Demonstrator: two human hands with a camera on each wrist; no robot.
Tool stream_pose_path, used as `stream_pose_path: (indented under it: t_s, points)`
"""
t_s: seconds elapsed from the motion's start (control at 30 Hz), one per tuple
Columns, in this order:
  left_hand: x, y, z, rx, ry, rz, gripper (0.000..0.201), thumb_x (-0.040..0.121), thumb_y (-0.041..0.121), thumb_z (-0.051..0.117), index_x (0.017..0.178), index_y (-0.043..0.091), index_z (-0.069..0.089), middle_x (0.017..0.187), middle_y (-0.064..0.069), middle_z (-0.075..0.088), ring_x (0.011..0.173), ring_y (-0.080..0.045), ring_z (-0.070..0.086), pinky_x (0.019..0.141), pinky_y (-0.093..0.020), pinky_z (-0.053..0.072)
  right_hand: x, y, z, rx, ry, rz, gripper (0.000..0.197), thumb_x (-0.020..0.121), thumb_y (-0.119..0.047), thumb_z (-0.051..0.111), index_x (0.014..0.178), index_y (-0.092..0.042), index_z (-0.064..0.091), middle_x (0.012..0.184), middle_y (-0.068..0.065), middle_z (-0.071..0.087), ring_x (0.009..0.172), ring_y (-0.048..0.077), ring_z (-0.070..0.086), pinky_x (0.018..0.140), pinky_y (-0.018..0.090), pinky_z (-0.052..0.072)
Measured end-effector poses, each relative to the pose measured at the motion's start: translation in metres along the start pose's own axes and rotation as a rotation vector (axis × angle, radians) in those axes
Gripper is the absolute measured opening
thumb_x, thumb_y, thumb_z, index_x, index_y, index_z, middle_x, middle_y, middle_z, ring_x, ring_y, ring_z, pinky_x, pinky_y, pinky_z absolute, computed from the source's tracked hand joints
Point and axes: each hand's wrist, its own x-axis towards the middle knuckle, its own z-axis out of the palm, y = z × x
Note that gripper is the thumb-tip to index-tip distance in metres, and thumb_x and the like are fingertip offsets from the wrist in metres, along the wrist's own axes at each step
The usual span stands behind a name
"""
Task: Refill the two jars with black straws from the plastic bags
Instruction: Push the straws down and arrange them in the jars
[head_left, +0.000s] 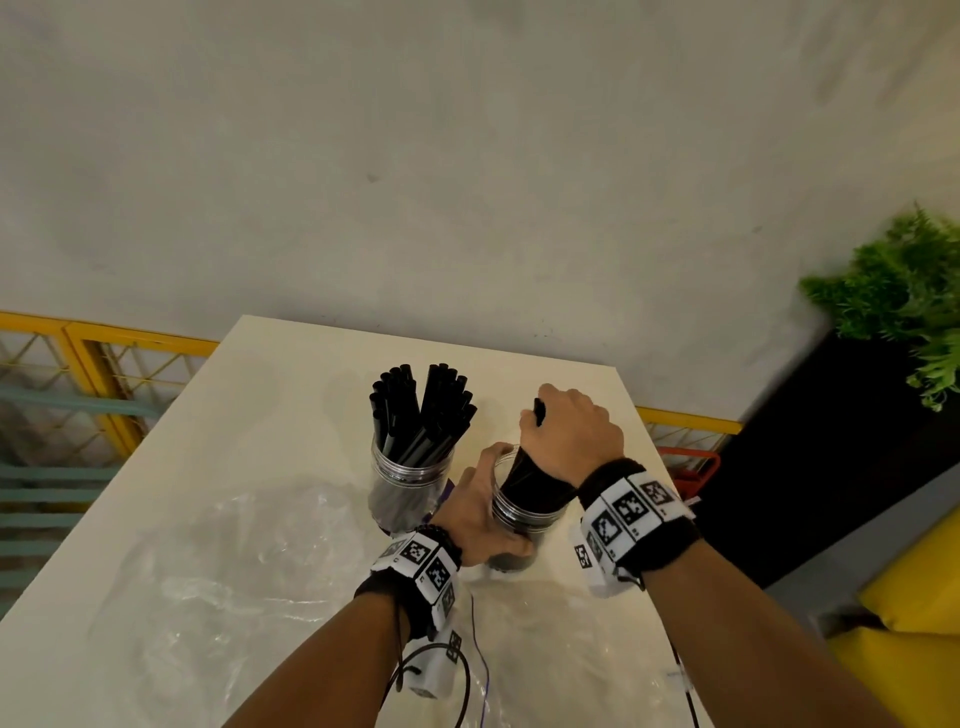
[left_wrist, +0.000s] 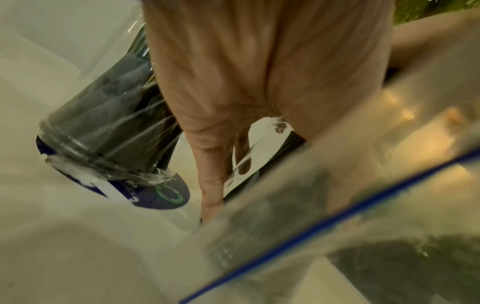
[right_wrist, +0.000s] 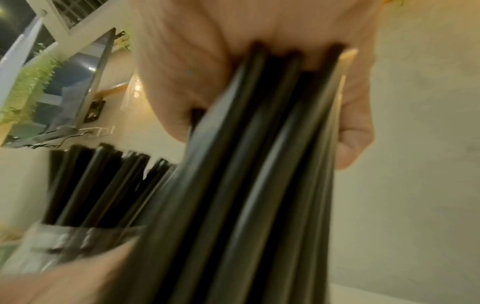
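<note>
Black straws (head_left: 535, 480) stand bunched in my right hand (head_left: 571, 436), fist curled round their tops to feed them down into the near jar (head_left: 524, 519). My left hand (head_left: 480, 512) wraps that jar's side so it won't tip on the surface (head_left: 260, 415). Beside it, the far jar (head_left: 410, 483) is already full. Only the left wrist view shows its blue base; only the head view shows the emptied plastic bags (head_left: 234, 561) lying near me.
</note>
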Motion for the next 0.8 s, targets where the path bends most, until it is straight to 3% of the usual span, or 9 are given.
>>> stream_pose_path:
  t_s: [0.1,0.2,0.27,0.37,0.4,0.47,0.63,0.73,0.8]
  points:
    - [-0.001,0.001,0.000,-0.018,-0.002,0.002,0.120,0.053,0.032,0.087,0.141,0.051,0.007,0.127,-0.009,0.049,0.113,-0.029,0.057,0.102,-0.044,0.049,0.007,0.007,-0.018,0.015,-0.136,0.052,0.069,0.090,-0.071,0.035,0.134,-0.019,0.047,0.139,0.015,0.049,0.126,0.039,0.048,0.102,0.048,0.042]
    - [0.000,-0.002,0.001,-0.017,-0.008,-0.005,0.124,0.053,0.034,0.088,0.147,0.043,0.008,0.135,-0.004,0.046,0.122,-0.022,0.051,0.109,-0.040,0.044,-0.011,0.009,-0.018,0.004,-0.197,-0.154,0.093,0.068,-0.092,0.040,0.145,-0.041,0.028,0.156,0.006,0.028,0.142,0.037,0.030,0.108,0.063,0.034]
    - [0.001,-0.004,0.003,-0.050,0.009,0.001,0.123,0.049,0.037,0.089,0.148,0.039,0.015,0.137,0.000,0.046,0.125,-0.020,0.051,0.111,-0.041,0.044,-0.023,0.011,-0.003,-0.077,-0.195,-0.245,0.092,0.069,-0.088,0.048,0.146,-0.047,0.022,0.160,0.002,0.019,0.147,0.036,0.020,0.109,0.067,0.031]
    - [0.000,-0.001,0.001,-0.035,0.009,0.006,0.118,0.051,0.033,0.088,0.144,0.041,0.017,0.126,-0.005,0.050,0.113,-0.026,0.057,0.102,-0.042,0.049,-0.013,0.012,0.010,-0.041,0.021,-0.239,0.053,0.087,-0.059,0.054,0.129,-0.029,0.045,0.131,0.006,0.047,0.121,0.037,0.049,0.086,0.050,0.049]
    - [0.000,0.000,0.000,-0.025,-0.004,-0.003,0.119,0.054,0.030,0.088,0.146,0.042,0.013,0.125,-0.007,0.049,0.111,-0.028,0.057,0.100,-0.040,0.048,-0.007,0.013,0.009,-0.005,0.067,-0.200,0.040,0.091,-0.050,0.052,0.120,-0.022,0.049,0.118,0.007,0.053,0.110,0.038,0.054,0.078,0.044,0.047]
    - [0.001,0.002,-0.001,-0.019,-0.008,0.001,0.121,0.056,0.027,0.089,0.146,0.045,0.010,0.124,-0.008,0.049,0.110,-0.029,0.058,0.098,-0.037,0.047,0.005,0.015,0.002,0.033,0.077,-0.066,0.031,0.095,-0.043,0.047,0.110,-0.016,0.050,0.111,0.012,0.058,0.105,0.040,0.056,0.076,0.040,0.042]
    - [-0.002,0.005,-0.002,-0.013,-0.018,-0.001,0.121,0.053,0.033,0.088,0.144,0.049,0.009,0.126,-0.009,0.048,0.110,-0.029,0.057,0.102,-0.044,0.049,0.016,0.022,-0.015,0.052,-0.167,0.125,0.074,0.094,-0.069,0.028,0.131,-0.009,0.049,0.131,0.018,0.057,0.119,0.039,0.055,0.097,0.045,0.044]
    - [-0.001,0.005,-0.002,-0.015,-0.010,-0.009,0.119,0.055,0.031,0.088,0.145,0.047,0.011,0.130,-0.008,0.046,0.114,-0.029,0.056,0.103,-0.043,0.048,0.001,0.024,-0.028,0.172,0.008,-0.017,0.075,0.090,-0.076,0.027,0.138,-0.020,0.043,0.141,0.012,0.049,0.125,0.035,0.051,0.103,0.051,0.043]
    - [-0.001,0.005,-0.001,-0.015,-0.003,-0.013,0.118,0.055,0.031,0.088,0.142,0.048,0.011,0.131,-0.007,0.047,0.117,-0.027,0.054,0.104,-0.043,0.048,-0.020,0.023,-0.028,0.139,0.010,-0.198,0.082,0.080,-0.084,0.034,0.145,-0.034,0.032,0.154,0.006,0.032,0.139,0.032,0.037,0.109,0.058,0.037]
